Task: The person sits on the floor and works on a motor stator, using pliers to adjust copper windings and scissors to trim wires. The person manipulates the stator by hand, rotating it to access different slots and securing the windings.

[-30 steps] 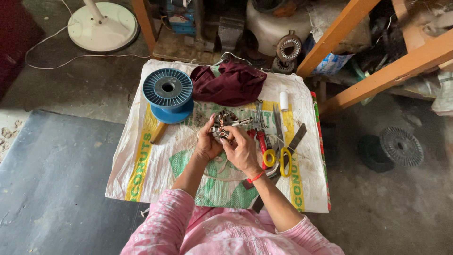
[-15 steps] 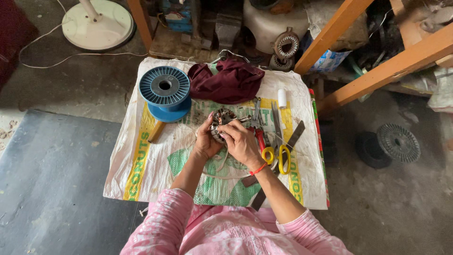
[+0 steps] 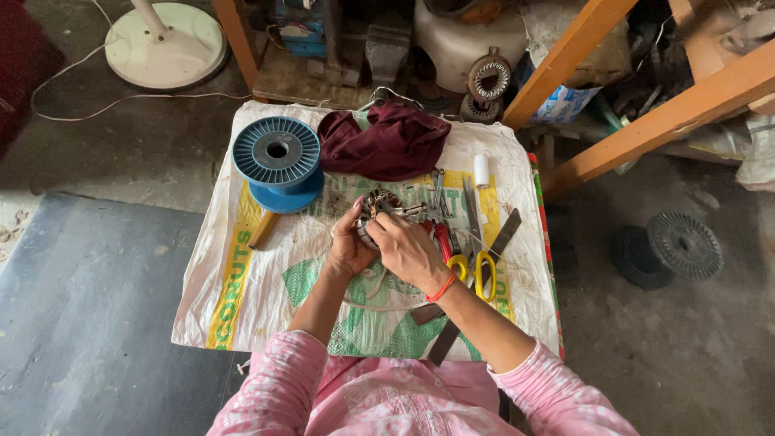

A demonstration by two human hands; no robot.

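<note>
- The left hand (image 3: 349,250) cups a small motor stator (image 3: 378,207) from the side, near the middle of the desk (image 3: 242,299).
- The right hand (image 3: 410,250) closes over its near side, fingers curled on it.
- The stator looks heavy and stiff; its copper windings seem fragile, so the metal core is probably the safer grip.
- A blue wire spool (image 3: 278,160) stands at the far left corner.

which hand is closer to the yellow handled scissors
Right. The right hand lies just left of the yellow handled scissors, nearly touching the handles; the left hand is farther left, beyond the motor part.
</note>
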